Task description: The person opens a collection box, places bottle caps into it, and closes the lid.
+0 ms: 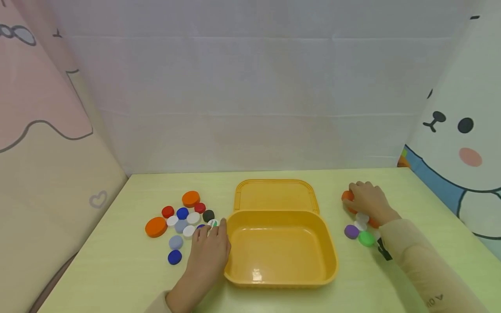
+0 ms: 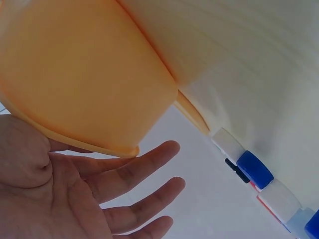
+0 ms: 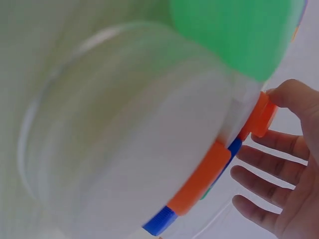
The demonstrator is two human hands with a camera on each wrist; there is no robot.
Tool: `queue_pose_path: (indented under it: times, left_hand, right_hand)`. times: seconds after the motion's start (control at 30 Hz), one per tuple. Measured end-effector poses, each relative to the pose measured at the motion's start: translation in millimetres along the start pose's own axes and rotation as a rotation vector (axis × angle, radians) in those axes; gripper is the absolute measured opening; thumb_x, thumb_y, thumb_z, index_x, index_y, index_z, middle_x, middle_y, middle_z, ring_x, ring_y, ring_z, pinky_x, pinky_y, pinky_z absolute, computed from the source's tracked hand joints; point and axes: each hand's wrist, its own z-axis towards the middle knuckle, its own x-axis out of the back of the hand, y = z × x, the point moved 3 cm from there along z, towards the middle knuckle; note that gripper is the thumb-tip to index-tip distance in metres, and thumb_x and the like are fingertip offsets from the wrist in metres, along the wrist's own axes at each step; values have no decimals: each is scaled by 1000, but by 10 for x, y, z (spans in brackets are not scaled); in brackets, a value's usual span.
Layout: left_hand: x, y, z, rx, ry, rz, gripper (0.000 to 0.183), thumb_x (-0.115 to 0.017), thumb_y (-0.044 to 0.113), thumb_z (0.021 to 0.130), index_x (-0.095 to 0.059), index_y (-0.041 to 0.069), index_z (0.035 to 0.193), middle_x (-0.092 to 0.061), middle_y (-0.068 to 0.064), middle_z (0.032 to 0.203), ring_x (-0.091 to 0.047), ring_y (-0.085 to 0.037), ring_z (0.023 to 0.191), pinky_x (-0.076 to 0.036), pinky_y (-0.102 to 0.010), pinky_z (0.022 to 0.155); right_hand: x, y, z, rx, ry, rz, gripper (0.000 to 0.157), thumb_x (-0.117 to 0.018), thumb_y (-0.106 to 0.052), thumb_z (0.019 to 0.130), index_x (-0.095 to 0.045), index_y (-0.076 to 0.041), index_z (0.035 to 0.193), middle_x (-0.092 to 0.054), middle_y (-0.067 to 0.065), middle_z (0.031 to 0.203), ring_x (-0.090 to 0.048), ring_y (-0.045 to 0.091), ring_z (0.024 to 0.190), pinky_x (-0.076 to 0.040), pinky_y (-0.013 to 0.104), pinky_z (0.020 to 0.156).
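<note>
The right hand [image 1: 369,201] pinches an orange cap [image 1: 346,196], probably light, stiff and best held by its edge, at the right side of the bench [image 1: 117,261], while the left hand [image 1: 210,252], fingers loosely extended, hovers at a yellow box [image 1: 282,254].

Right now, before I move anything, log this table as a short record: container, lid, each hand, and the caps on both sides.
Container: yellow box, open, mid-table
Lid: yellow lid, behind the box
Left hand: at the box's left rim, fingers extended
Right hand: pinching an orange cap
Left group: orange, red, blue, white and black caps
Right group: includes purple cap, green cap
</note>
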Motion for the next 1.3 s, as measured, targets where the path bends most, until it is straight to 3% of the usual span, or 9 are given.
queue_pose_path:
  times: [0.23,0.57,0.93,1.1,1.3]
  left_hand:
    - [-22,-2,3,18,-54,-8,41,-53,20,89,-48,2,126,-65,-13,105,-53,-33,103,-38,-47,93]
    - [-35,0,-8,-3,-46,-7,42,-53,18,88,-48,-1,125,-65,-14,103,-54,-32,103,-39,-47,92]
    - [-27,-1,-5,-9,-56,-34,43,-52,17,89,-45,-3,126,-65,-14,104,-54,-34,105,-38,-48,94]
    - [-34,-2,-4,-10,-58,-37,44,-52,18,89,-44,-2,128,-66,-14,103,-54,-33,104,-38,-48,94]
    - [-58,-5,16,6,-91,-105,48,-52,17,89,-40,-1,132,-61,-15,114,-53,-34,106,-39,-48,95]
  right_hand:
    - [66,-50,-38,1,38,-22,46,-61,-32,82,-56,5,107,-59,23,99,-52,36,80,-44,51,69]
    - [335,-279,-155,56,125,-38,42,-66,-32,79,-58,1,103,-61,19,100,-53,34,85,-46,48,71]
    - [650,-884,-421,291,406,-63,33,-72,-32,73,-60,-6,88,-62,9,89,-53,27,79,-46,39,63]
    - [711,-1170,-515,401,459,-85,33,-72,-34,72,-60,-8,87,-62,6,87,-54,24,79,-47,37,64]
    - [693,-1455,-601,474,451,-93,33,-70,-38,73,-61,-9,89,-61,4,87,-53,23,81,-48,35,69]
